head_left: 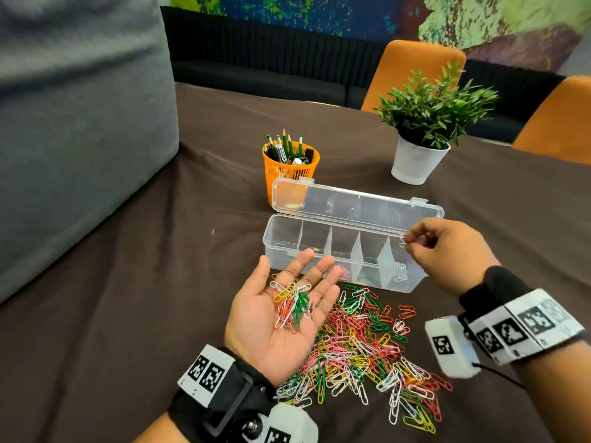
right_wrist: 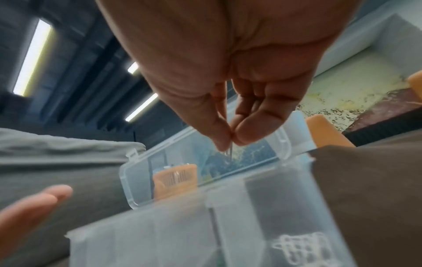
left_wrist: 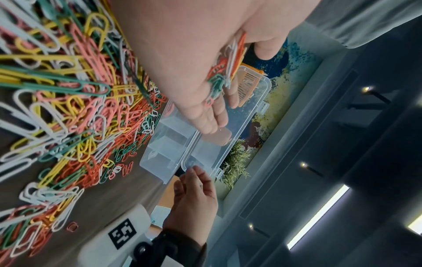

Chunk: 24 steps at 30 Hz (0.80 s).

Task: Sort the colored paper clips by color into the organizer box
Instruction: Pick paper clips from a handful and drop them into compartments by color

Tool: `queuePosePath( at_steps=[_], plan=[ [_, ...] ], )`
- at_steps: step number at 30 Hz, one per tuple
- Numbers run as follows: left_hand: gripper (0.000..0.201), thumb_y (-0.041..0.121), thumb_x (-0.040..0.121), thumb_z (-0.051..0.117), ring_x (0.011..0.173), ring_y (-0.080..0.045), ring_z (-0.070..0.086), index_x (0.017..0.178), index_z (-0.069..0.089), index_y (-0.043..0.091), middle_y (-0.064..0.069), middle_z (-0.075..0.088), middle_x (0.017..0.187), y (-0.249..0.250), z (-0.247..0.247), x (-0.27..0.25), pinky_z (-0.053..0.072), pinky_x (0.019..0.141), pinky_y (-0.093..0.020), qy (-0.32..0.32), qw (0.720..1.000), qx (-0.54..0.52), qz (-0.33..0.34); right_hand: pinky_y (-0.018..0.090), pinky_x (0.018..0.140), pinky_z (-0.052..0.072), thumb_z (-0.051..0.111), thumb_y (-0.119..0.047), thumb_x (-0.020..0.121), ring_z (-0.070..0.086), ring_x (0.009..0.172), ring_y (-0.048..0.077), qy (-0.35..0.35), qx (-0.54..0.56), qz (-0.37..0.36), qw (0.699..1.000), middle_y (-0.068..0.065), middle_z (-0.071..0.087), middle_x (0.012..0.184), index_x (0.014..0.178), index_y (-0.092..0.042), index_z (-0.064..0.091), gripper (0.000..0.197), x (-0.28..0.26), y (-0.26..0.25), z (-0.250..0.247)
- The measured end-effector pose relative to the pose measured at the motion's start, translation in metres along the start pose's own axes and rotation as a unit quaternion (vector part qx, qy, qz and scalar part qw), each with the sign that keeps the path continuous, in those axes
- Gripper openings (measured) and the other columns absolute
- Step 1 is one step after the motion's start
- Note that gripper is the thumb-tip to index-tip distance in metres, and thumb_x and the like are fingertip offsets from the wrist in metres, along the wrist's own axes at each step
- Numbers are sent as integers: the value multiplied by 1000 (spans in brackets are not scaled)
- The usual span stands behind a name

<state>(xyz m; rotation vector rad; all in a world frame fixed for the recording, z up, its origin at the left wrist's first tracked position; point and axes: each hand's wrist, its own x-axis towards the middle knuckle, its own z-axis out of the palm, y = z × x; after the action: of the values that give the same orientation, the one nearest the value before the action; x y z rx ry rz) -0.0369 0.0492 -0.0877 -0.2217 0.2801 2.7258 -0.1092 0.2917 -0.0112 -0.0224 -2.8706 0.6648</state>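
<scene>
My left hand [head_left: 256,314] lies palm up in front of the clear organizer box [head_left: 278,219], fingers straight, carrying a small heap of mixed paper clips [head_left: 294,305] in red, green, white and yellow. My right hand [head_left: 412,244] hovers over the box's rightmost compartment and pinches a white paper clip [right_wrist: 230,151] between thumb and forefinger. Several white clips [head_left: 399,273] lie in that compartment. Green clips [head_left: 367,278] sit in the one to its left, pink ones [head_left: 343,271] further left. The big mixed pile [head_left: 367,346] lies on the brown cloth below the box.
The box lid [head_left: 351,203] stands open behind the compartments. An orange pencil cup [head_left: 289,167] stands behind the box, a potted plant [head_left: 422,129] at the back right. A grey cushion [head_left: 80,123] fills the left side. Orange chairs [head_left: 412,71] stand past the table's far edge.
</scene>
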Motion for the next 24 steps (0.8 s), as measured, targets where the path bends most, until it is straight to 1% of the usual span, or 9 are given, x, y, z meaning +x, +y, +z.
queuePosePath(
  at_steps=[2,4,6,7,9,12,15,19,24],
  plan=[
    [68,57,97,43,127,-43,55,135,55,3,-27,57,136,0,0,0,33,117,-51,9,1000,15,-8,23,68,43,67,-20,86,61,74,14,-38,-54,-1,998,-12,64,76,85,-27,73,8,6,3,-1],
    [74,61,96,42,130,-45,51,138,52,1,-30,54,137,1,1,0,31,117,-52,8,1000,22,-15,28,74,45,67,-27,87,58,79,16,-22,-114,-58,992,-8,60,85,92,-29,75,10,1,-5,2],
    [80,64,94,41,131,-46,49,140,49,0,-32,53,138,1,3,0,28,117,-54,1,999,30,-21,29,71,46,70,-27,85,55,73,13,14,-78,-165,983,-7,56,84,90,-33,76,9,-15,-25,10],
    [83,65,94,41,130,-45,50,141,47,-2,-31,52,138,0,4,1,27,118,-54,-3,999,40,-23,27,68,45,72,-27,84,53,69,8,2,-42,-217,975,-11,55,81,90,-34,76,10,-26,-39,14],
    [89,67,96,39,120,-40,55,141,43,-10,-28,54,132,-3,3,0,29,117,-50,-31,997,59,-25,19,69,43,71,-30,84,53,73,2,-87,22,-263,961,-13,53,82,95,-37,75,13,-45,-64,24],
    [90,64,99,34,101,-36,59,136,42,-17,-25,57,112,-4,-4,1,38,106,-43,-62,996,56,-34,23,79,46,68,-33,85,55,85,4,-170,2,-277,946,-13,52,91,98,-36,73,15,-54,-77,37],
    [88,61,99,38,114,-37,53,133,46,-19,-32,55,123,-3,-7,1,30,117,-50,-63,996,53,-43,24,75,44,67,-29,85,53,79,1,-169,-14,-264,949,-15,55,85,89,-29,69,4,-46,-77,33],
    [86,61,98,39,137,-42,43,135,48,-16,-33,47,141,-4,-2,1,28,117,-57,-27,998,50,-35,21,70,47,66,-25,86,58,73,0,-170,8,-248,954,-17,63,75,85,-28,62,5,-33,-77,25],
    [83,60,98,41,135,-43,44,133,52,-15,-30,45,144,-5,-4,2,27,118,-55,-22,998,47,-40,13,59,41,66,-20,82,56,63,1,-171,36,-243,954,-14,61,65,76,-25,61,9,-29,-83,22]
  ],
)
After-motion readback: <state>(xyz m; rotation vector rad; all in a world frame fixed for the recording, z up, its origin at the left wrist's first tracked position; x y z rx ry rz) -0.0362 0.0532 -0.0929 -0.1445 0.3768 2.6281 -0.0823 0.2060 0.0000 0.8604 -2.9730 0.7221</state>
